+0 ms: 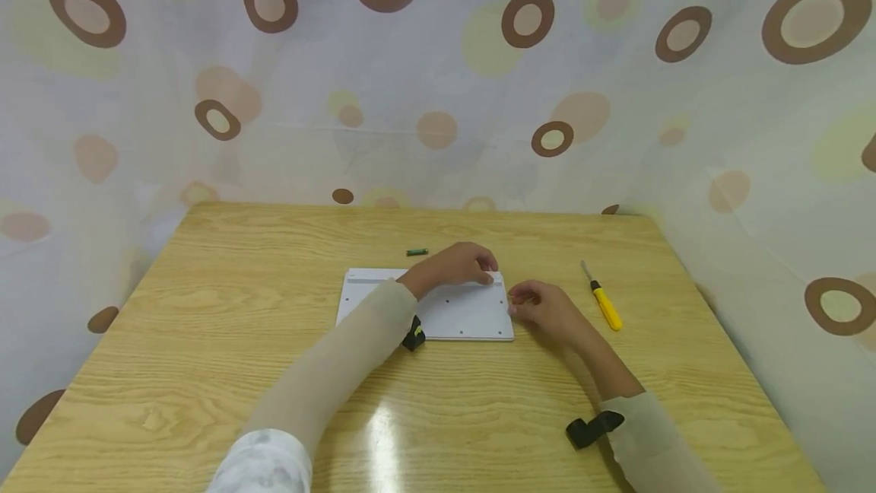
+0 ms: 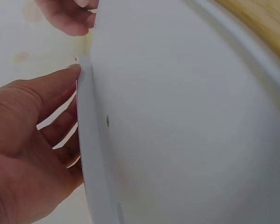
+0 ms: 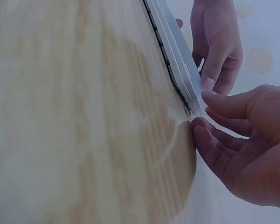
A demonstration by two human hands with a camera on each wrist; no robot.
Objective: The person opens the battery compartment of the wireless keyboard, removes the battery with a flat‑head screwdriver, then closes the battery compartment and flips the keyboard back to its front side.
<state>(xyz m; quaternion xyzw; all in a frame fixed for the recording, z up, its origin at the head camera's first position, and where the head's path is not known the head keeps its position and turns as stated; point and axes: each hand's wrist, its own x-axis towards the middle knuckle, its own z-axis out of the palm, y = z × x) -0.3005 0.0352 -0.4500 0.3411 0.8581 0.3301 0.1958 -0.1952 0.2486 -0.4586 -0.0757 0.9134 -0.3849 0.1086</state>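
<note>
A white keyboard (image 1: 472,318) lies face down on the table, its back dotted with several small screw holes or screws. Dark key edges show beneath its rim (image 3: 177,70) in the right wrist view. At the far edge, near the right corner, my left hand (image 1: 460,265) grips the raised ridge (image 2: 87,140), thumb on it and fingers behind. My right hand (image 1: 547,310) is at the right edge, pinching the corner between thumb and fingertips (image 3: 201,135). The left forearm hides part of the keyboard in the head view.
Behind the keyboard lies a small green cylinder (image 1: 417,252), like a battery. A screwdriver (image 1: 607,309) with a yellow handle rests to the right of my right hand. A patterned curtain (image 1: 438,82) hangs behind the wooden table (image 1: 205,326).
</note>
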